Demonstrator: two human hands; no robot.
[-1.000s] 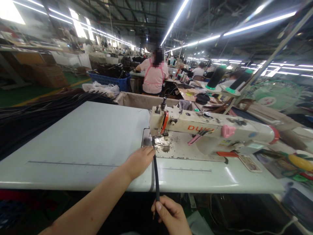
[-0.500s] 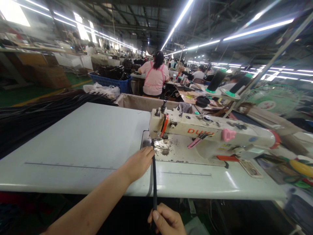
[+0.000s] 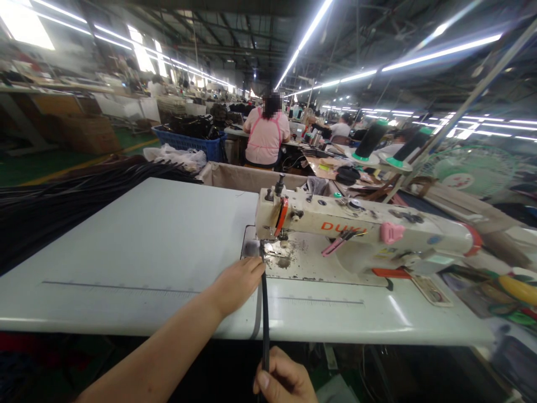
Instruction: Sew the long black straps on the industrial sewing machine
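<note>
A narrow black strap [image 3: 265, 313] runs from under the needle area of a white sewing machine [image 3: 306, 215] toward me, over the table's front edge. My left hand [image 3: 241, 284] lies beside the needle plate with its fingers together on the strap, close in front of the presser foot. Below the table edge, my right hand [image 3: 285, 376] pinches the strap between thumb and fingers. Where the strap meets the needle is partly hidden by the machine head and my left fingertips.
Many black straps [image 3: 75, 207] are heaped along the table's left side. Pink-handled snips [image 3: 333, 246] rest against the machine arm. Black thread cones [image 3: 371, 140] stand behind it. A person in a pink apron [image 3: 264, 137] sits ahead, near a blue basket [image 3: 188, 143].
Both hands keep their hold on the strap and have barely moved. The person ahead has drawn the left arm in slightly.
</note>
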